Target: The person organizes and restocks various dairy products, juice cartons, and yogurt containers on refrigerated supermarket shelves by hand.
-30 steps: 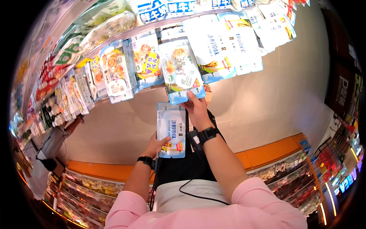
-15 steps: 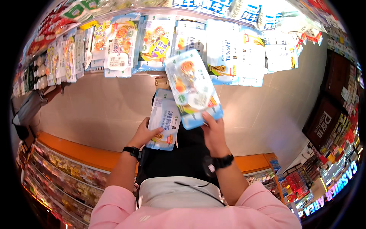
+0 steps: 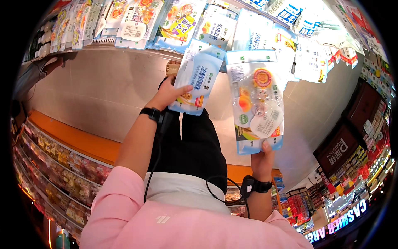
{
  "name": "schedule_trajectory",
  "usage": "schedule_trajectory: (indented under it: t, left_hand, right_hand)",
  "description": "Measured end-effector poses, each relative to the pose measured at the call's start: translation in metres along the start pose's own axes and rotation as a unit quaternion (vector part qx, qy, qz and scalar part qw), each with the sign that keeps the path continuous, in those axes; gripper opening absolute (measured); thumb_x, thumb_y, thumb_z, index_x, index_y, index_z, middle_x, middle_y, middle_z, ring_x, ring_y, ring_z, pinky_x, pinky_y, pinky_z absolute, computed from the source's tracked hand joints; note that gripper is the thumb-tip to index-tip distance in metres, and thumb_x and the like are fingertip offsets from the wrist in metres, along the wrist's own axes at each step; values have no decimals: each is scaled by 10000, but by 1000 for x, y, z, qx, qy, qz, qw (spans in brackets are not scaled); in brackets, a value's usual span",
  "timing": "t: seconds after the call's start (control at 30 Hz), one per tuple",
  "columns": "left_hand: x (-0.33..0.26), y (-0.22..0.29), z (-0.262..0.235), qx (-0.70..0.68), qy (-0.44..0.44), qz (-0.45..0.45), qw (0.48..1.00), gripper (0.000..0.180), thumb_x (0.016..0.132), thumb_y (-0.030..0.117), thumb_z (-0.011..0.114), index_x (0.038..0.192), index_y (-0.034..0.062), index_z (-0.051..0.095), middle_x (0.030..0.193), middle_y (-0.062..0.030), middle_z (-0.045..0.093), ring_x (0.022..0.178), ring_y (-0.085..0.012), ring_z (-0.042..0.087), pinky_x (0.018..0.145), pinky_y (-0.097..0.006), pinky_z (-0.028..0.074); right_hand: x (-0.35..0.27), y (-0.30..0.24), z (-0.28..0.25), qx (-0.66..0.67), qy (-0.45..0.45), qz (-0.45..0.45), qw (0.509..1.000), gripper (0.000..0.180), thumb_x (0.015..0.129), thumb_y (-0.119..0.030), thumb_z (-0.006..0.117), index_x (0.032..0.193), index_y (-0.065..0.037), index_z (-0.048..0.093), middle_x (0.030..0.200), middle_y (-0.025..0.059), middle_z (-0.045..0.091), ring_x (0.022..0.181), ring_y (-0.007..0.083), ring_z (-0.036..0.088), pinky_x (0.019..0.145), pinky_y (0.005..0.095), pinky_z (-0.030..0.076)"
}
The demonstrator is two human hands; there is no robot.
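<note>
The flat light-blue plastic pack with a clear window and an orange round sticker [image 3: 258,106] is standing upright in my right hand [image 3: 263,159], which is clenching its lower edge from below, thumb showing on the front. I am holding it up in front of the tiled floor [image 3: 103,95], just beside the other pack and not quite touching it as far as I can tell. My left hand [image 3: 168,93] is gripping a soft pale-blue rectangular pouch with a white label panel [image 3: 197,81] along its left side, thumb laid across the front, the pouch tilting slightly to the right. Both wrists are wearing black bands [image 3: 151,113], and a thin black cable [image 3: 155,157] is running down over the pink sleeves [image 3: 124,207]. Above the two packs, rows of similar hanging blue and white plastic packets [image 3: 182,20] are filling the display rack. An orange-edged shelf unit of small wrapped goods [image 3: 62,159] is curving along the left.
</note>
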State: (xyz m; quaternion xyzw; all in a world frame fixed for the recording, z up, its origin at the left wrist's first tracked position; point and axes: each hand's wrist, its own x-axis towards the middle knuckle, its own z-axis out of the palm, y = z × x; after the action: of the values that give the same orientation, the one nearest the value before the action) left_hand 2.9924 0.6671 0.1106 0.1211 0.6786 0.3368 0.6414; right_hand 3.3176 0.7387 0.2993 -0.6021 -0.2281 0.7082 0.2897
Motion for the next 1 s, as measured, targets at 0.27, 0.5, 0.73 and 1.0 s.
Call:
schedule_trajectory:
  t: [0.27, 0.5, 0.73, 1.0]
  left_hand:
    - [41, 24, 17, -27, -28, -82, 996, 630, 889, 293, 771, 1330, -68, 503, 1218, -168, 659, 1050, -210, 674, 910, -333, 556]
    - [44, 20, 42, -12, -17, -58, 998, 636, 890, 281, 769, 1355, -51, 487, 1237, -172, 649, 1083, -219, 661, 939, -339, 541]
    - [18, 17, 26, -11, -21, -77, 997, 663, 854, 268, 801, 1339, -72, 505, 1220, -178, 653, 1053, -217, 673, 924, -334, 548]
    - [-36, 23, -8, -55, -38, -132, 989, 533, 933, 221, 708, 1352, -38, 505, 1247, -139, 644, 1092, -203, 645, 963, -342, 519]
  right_hand:
    - [10, -6, -13, 18, 17, -34, 999, 714, 902, -247, 651, 1496, -18, 328, 1467, 116, 468, 1328, 256, 489, 1105, 426, 407]
    - [10, 1, -29, 13, 17, -21, 1000, 711, 903, -248, 648, 1496, -14, 333, 1468, 116, 470, 1336, 246, 482, 1105, 415, 401]
    - [25, -3, -24, 27, 26, -17, 999, 682, 903, -209, 652, 1482, -8, 353, 1464, 109, 476, 1327, 238, 492, 1099, 403, 404]
    - [89, 8, 67, 88, -13, -12, 996, 495, 900, -104, 704, 1327, -6, 474, 1240, 94, 610, 1112, 159, 597, 973, 313, 484]
